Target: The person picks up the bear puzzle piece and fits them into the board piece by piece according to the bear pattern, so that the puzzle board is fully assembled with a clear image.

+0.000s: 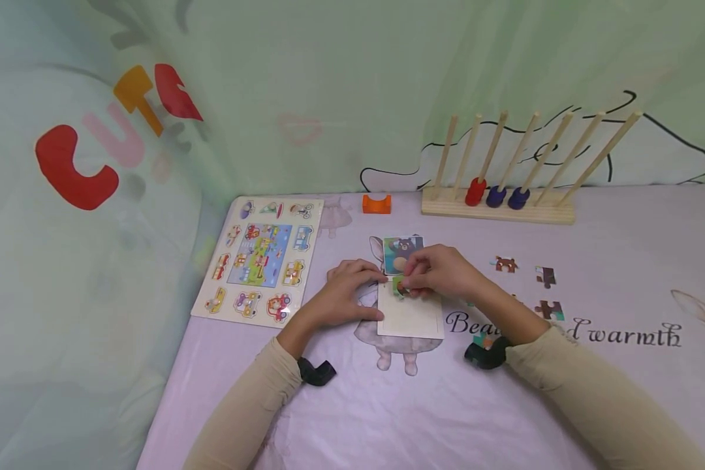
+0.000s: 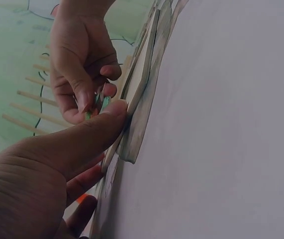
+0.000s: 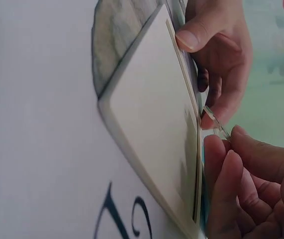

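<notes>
A pale wooden puzzle tray (image 1: pixel 410 320) lies flat on the cloth, a bear picture (image 1: pixel 392 261) at its upper end and its lower part bare. My left hand (image 1: pixel 348 294) rests against the tray's left side, thumb on the lower edge and index finger higher up, as the right wrist view also shows. Between thumb and fingers, my right hand (image 1: pixel 446 273) pinches a small green jigsaw piece (image 1: pixel 397 287) over the tray. That piece appears tilted and edge-on in the right wrist view; its face is hidden there.
Loose jigsaw pieces (image 1: pixel 550 309) lie right of the tray, some partly behind the right forearm. A vehicle puzzle board (image 1: pixel 302 313) is at left. Behind stand an orange block (image 1: pixel 376 205) and a wooden peg rack (image 1: pixel 499 212) with red and blue rings.
</notes>
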Demonstrator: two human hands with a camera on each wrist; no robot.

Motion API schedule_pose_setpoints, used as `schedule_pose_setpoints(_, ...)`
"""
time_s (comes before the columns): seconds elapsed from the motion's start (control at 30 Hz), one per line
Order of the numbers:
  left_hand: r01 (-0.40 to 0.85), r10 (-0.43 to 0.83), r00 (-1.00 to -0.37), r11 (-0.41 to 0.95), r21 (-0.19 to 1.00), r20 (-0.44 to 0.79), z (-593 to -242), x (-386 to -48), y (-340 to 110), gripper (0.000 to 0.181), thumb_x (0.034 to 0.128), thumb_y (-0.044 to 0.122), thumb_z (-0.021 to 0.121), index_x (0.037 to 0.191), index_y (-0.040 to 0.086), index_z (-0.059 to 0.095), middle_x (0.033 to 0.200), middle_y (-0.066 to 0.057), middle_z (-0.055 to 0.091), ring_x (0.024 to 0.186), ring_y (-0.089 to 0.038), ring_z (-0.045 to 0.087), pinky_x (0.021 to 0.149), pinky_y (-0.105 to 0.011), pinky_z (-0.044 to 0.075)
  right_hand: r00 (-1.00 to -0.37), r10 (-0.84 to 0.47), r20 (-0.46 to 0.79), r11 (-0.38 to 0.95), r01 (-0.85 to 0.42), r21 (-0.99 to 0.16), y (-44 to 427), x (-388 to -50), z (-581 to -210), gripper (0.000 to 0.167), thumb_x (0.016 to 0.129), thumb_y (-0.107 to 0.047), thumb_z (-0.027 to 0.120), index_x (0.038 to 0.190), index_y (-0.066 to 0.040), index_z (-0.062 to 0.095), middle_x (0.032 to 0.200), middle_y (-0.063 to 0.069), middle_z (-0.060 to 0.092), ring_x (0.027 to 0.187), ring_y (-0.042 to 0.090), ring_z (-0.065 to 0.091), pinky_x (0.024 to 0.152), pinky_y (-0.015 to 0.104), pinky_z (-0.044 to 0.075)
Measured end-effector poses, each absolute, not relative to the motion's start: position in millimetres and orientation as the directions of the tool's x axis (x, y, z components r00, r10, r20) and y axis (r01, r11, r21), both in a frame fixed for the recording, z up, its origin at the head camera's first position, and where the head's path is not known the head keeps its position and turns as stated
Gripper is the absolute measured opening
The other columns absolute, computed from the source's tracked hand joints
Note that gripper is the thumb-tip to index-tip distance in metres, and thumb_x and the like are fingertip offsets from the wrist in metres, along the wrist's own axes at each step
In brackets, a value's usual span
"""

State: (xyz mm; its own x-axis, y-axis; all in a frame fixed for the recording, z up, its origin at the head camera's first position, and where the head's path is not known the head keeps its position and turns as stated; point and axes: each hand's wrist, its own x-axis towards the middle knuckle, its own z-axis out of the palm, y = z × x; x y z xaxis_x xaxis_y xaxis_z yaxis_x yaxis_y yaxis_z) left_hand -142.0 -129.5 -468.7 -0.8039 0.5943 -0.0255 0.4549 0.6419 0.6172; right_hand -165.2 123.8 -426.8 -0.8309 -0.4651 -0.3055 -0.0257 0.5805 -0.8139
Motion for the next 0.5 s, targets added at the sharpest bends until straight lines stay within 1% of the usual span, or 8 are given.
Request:
schedule_pose_setpoints(0.1, 0.453, 0.596, -0.803, 0.638, 0.622, -0.026, -468.1, -141.8, -129.2, 0.067, 0.0774, 0.044, 0.088, 0.136, 0.023, 0.063, 0.141, 0.004, 0.054, 0.134, -0.021, 0.042, 0.107, -0.050, 0.028, -0.832, -0.460, -0.310, 0.580, -0.017, -0.815, 120.3, -164.1, -428.6, 0.014, 0.091, -0.014, 0.077, 0.096, -0.004, 0.070, 0.075, 0.007, 0.075, 0.066, 0.018, 0.070, 0.064, 0.030, 0.057)
schedule_pose_setpoints(0.3, 0.450, 0.594, -0.803, 0.645, 0.618, -0.035, -468.0, -142.3, -128.6, 0.068, 0.0779, 0.045, 0.087, 0.137, 0.023, 0.063, 0.141, 0.004, 0.054, 0.136, -0.021, 0.041, 0.108, -0.050, 0.027, -0.833, -0.439, -0.336, 0.586, 0.018, -0.810, 113.6, -162.5, -430.3, 0.014, 0.091, -0.015, 0.078, 0.096, -0.004, 0.070, 0.073, 0.005, 0.074, 0.066, 0.017, 0.071, 0.064, 0.026, 0.056)
schedule_pose_setpoints(0.5, 0.452, 0.597, -0.802, 0.646, 0.615, -0.037, -467.4, -142.4, -128.7, 0.067, 0.0783, 0.046, 0.087, 0.137, 0.022, 0.063, 0.142, 0.004, 0.054, 0.137, -0.022, 0.040, 0.108, -0.051, 0.027, -0.841, -0.423, -0.337, 0.596, 0.022, -0.802, 107.9, -159.6, -431.5, 0.015, 0.091, -0.016, 0.078, 0.095, -0.004, 0.071, 0.074, 0.005, 0.073, 0.065, 0.016, 0.072, 0.064, 0.026, 0.056)
